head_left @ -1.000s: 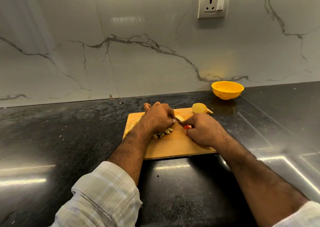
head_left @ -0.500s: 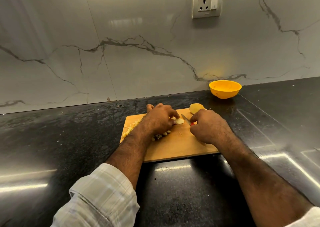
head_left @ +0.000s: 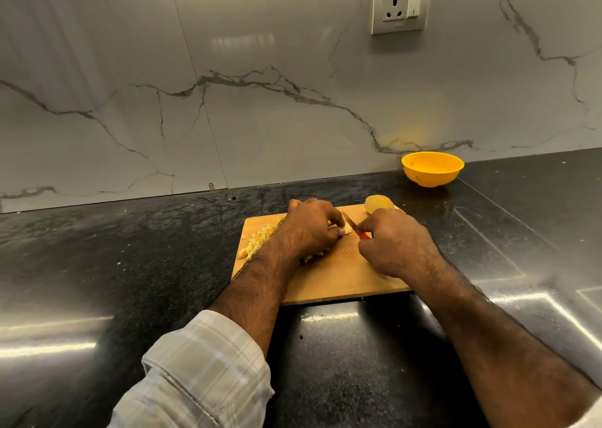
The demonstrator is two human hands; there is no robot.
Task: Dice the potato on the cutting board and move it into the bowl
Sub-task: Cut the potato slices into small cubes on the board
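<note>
At centre frame, on the wooden cutting board (head_left: 338,274), the left hand (head_left: 309,228) arches knuckles-up, fingers curled over a pale potato piece (head_left: 348,231) it mostly hides. The right hand (head_left: 395,243) grips a red-handled knife (head_left: 353,227), its handle largely covered. Diced cubes (head_left: 257,243) lie left; a rounded potato half (head_left: 378,204) behind; the smooth yellow bowl (head_left: 432,168) upper right.

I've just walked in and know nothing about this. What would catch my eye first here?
Two bare hands meet over a wooden cutting board at the middle of the dark counter: the left hand steadies a potato piece while the right hand grips a red-handled knife. Beyond them a bright yellow bowl stands by the marble wall, and diced potato lies on the board's left.
</note>
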